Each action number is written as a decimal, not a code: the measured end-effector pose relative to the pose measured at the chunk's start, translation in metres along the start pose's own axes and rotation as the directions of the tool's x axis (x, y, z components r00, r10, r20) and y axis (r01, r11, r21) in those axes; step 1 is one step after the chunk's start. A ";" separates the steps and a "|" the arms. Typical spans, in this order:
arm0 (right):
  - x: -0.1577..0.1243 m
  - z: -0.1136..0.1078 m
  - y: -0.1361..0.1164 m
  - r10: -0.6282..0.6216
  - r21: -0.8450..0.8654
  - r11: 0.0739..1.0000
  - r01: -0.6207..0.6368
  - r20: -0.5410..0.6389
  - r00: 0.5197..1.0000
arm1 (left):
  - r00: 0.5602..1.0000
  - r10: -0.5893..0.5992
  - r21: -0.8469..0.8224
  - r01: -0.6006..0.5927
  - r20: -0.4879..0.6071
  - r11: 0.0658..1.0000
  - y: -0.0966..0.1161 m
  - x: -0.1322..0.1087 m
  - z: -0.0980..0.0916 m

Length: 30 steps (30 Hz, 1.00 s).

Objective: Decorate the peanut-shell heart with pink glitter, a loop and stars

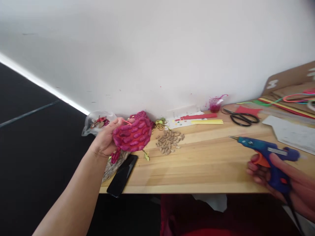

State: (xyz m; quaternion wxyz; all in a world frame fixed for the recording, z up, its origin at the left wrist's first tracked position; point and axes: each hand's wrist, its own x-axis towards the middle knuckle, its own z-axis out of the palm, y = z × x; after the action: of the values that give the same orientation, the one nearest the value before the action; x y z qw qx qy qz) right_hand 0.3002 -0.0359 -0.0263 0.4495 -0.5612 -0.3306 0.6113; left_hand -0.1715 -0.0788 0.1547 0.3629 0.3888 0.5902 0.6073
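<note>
My left hand (104,139) is closed round the edge of a pink-red craft piece (133,134) covered in painted shells, held up over the left end of the wooden table (209,164). My right hand (270,173) grips a blue hot glue gun (268,154) above the table's right front, its nozzle pointing left. A small heap of plain peanut shells (169,141) lies on the table between the two hands, nearer the craft piece.
A black phone (122,175) lies at the table's front left corner beside a clear plastic bag (97,123). Black scissors (242,118), red and yellow paper strips (204,119), a pink cup (215,104), coloured wires and cardboard (290,78) sit along the back and right.
</note>
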 end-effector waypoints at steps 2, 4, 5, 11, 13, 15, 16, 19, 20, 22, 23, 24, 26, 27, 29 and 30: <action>-0.010 0.007 -0.008 0.076 0.160 0.984 -0.082 0.043 0.996 | 0.991 -0.031 0.000 0.031 0.128 1.000 -0.015 -0.009 0.033; -0.018 0.010 -0.013 0.077 0.258 0.961 -0.098 0.087 0.993 | 0.970 -0.071 0.016 0.069 0.231 0.997 -0.030 -0.020 0.065; -0.020 0.011 -0.014 0.074 0.292 0.951 -0.105 0.117 0.990 | 0.952 -0.099 0.025 0.096 0.291 0.995 -0.037 -0.025 0.081; -0.025 0.006 -0.015 -0.017 0.379 0.923 -0.069 0.218 0.976 | 0.735 -0.264 -0.111 0.418 0.625 0.902 -0.094 -0.051 0.164; -0.026 0.007 -0.016 -0.036 0.404 0.913 -0.062 0.231 0.972 | 0.686 -0.309 -0.127 0.506 0.659 0.853 -0.115 -0.049 0.187; -0.028 0.009 -0.018 -0.035 0.425 0.902 -0.072 0.240 0.970 | 0.696 -0.380 -0.052 0.513 0.610 0.857 -0.130 -0.042 0.205; -0.028 0.010 -0.018 -0.034 0.432 0.899 -0.077 0.244 0.969 | 0.703 -0.399 -0.024 0.509 0.589 0.861 -0.135 -0.038 0.212; -0.029 0.012 -0.018 -0.065 0.433 0.900 -0.058 0.263 0.963 | 0.733 -0.398 0.024 0.463 0.552 0.886 -0.138 -0.017 0.224; -0.028 0.012 -0.017 -0.077 0.436 0.899 -0.049 0.268 0.960 | 0.753 -0.381 0.033 0.433 0.537 0.901 -0.135 -0.008 0.224; -0.028 0.011 -0.015 -0.092 0.448 0.893 -0.044 0.278 0.956 | 0.810 -0.325 0.038 0.352 0.487 0.935 -0.127 0.008 0.222; -0.028 0.011 -0.015 -0.093 0.454 0.890 -0.048 0.283 0.955 | 0.842 -0.289 0.035 0.307 0.456 0.951 -0.121 0.013 0.220; -0.028 0.010 -0.014 -0.091 0.461 0.886 -0.053 0.286 0.954 | 0.874 -0.241 0.022 0.256 0.421 0.966 -0.114 0.015 0.218; -0.029 0.010 -0.014 -0.083 0.468 0.881 -0.067 0.292 0.953 | 0.913 -0.140 -0.014 0.157 0.384 0.987 -0.098 0.003 0.215; -0.029 0.010 -0.014 -0.077 0.467 0.881 -0.073 0.294 0.953 | 0.905 -0.032 -0.061 0.063 0.424 0.996 -0.090 -0.011 0.216; -0.029 0.010 -0.014 -0.064 0.457 0.886 -0.079 0.289 0.955 | 0.809 0.063 -0.236 0.095 0.584 0.967 -0.074 -0.052 0.220; -0.029 0.010 -0.014 -0.055 0.450 0.889 -0.081 0.281 0.958 | 0.729 0.007 -0.281 0.255 0.685 0.925 -0.068 -0.077 0.224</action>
State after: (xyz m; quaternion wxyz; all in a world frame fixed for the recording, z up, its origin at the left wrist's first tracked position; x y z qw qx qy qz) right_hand 0.2915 -0.0562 -0.0010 0.5122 -0.3474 -0.2353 0.7494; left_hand 0.0626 -0.0476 0.0834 0.6563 0.4683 0.3232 0.4954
